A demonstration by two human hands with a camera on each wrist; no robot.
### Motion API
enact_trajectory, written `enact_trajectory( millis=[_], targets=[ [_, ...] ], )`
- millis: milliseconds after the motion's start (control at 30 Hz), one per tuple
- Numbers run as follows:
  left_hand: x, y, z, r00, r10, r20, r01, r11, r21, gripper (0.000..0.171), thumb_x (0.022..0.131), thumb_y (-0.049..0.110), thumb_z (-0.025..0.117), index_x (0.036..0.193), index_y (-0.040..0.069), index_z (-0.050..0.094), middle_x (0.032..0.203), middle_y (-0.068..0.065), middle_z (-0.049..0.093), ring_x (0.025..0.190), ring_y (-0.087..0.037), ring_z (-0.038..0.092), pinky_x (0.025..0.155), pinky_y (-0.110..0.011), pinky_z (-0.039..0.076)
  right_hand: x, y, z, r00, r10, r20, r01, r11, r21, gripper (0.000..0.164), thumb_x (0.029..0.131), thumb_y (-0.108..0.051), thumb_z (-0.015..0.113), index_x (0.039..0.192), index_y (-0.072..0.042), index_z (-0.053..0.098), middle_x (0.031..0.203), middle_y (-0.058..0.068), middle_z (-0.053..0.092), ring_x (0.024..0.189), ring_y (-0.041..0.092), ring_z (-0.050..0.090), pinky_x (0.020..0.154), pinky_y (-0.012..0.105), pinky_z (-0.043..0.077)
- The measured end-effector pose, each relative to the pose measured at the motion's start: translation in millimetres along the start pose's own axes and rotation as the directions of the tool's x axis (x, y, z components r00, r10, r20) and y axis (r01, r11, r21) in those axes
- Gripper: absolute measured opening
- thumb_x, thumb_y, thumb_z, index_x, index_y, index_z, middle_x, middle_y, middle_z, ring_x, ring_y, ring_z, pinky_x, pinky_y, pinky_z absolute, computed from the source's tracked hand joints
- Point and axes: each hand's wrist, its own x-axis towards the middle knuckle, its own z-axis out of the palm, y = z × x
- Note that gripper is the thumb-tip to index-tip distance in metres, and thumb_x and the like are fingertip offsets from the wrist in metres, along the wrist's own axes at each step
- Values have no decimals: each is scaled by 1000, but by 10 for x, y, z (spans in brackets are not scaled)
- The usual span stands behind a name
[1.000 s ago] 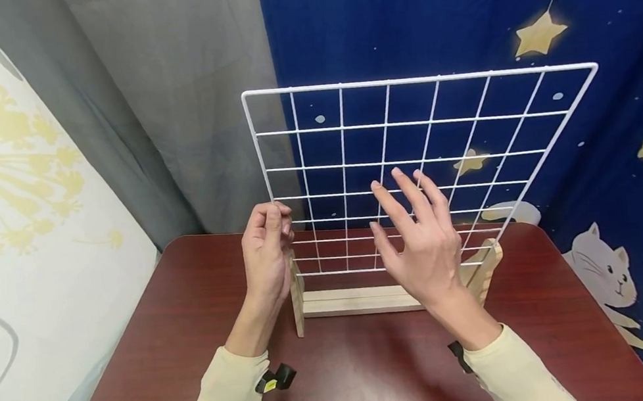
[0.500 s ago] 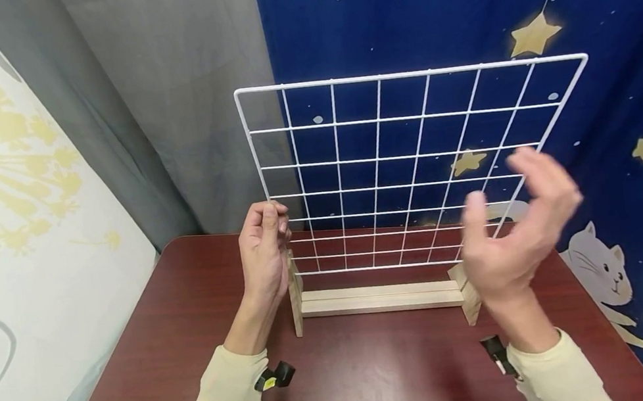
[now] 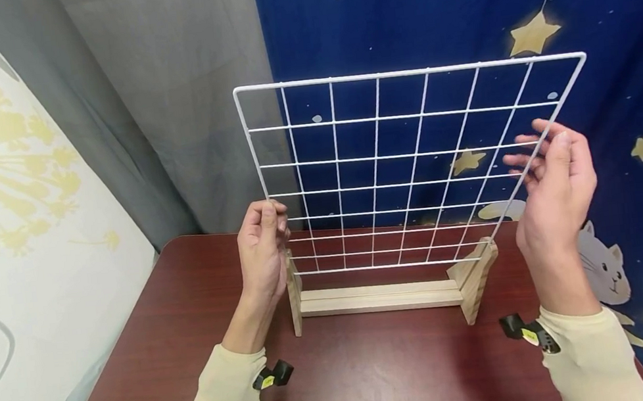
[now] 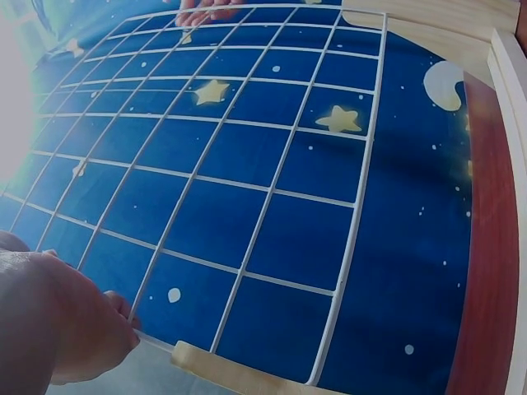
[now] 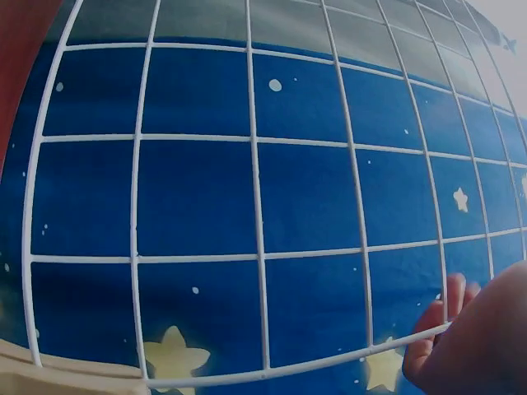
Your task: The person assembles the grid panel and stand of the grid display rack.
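A white wire grid panel stands upright, leaning slightly back, with its lower end between the two side pieces of a light wooden stand. My left hand pinches the panel's left edge wire just above the stand's left side piece. At the opposite edge is my right hand, its fingers loosely spread behind the wire and its thumb on the near side, not closed on it. In the right wrist view, the right hand partly hides that edge wire. The left wrist view shows the left hand at the panel's edge.
The stand rests on a dark red-brown table with rounded far corners. Behind it hang a grey curtain and a blue star-print cloth. A white patterned surface borders the left side.
My right hand has moved right, from in front of the panel's middle to its right edge, uncovering the stand's right side. The left hand keeps its hold; the panel has shifted slightly in view.
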Motion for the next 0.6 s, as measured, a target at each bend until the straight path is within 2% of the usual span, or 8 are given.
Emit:
enact_trajectory(
  millis=[100, 200, 433, 600],
  targets=[
    [-12, 7, -7, 1000, -13, 13, 13, 1000, 6, 17, 111, 20, 54, 99, 15, 65, 78, 4, 53, 74, -9, 47, 66, -21, 40, 26, 57, 3, 1000, -2, 15, 0, 995, 105, 28, 108, -17, 60, 118, 9, 66, 92, 20, 71, 70, 25, 67, 67, 28, 54],
    [-26, 4, -19, 999, -35, 31, 34, 999, 10, 17, 111, 20, 54, 100, 15, 65, 79, 4, 54, 74, -9, 48, 67, -21, 41, 50, 97, 3, 1000, -5, 8, 3, 984, 181, 24, 105, -11, 63, 113, 12, 65, 82, 20, 70, 62, 24, 64, 62, 27, 52],
    [-48, -20, -72, 996, -54, 68, 53, 998, 17, 16, 112, 21, 54, 102, 14, 65, 80, 3, 55, 68, -9, 41, 63, -21, 38, 42, 120, -22, 1000, 8, 18, -12, 977, 213, 25, 105, -11, 64, 110, 14, 64, 82, 21, 68, 61, 24, 62, 60, 26, 51],
    [-53, -35, -118, 996, -43, 82, 36, 996, 85, 18, 112, 22, 55, 103, 10, 65, 82, 1, 60, 73, -11, 51, 65, -21, 43, 6, 135, -43, 999, 34, 32, -40, 974, 223, 27, 104, -12, 65, 110, 15, 63, 85, 22, 66, 65, 25, 61, 62, 26, 53]
  ],
)
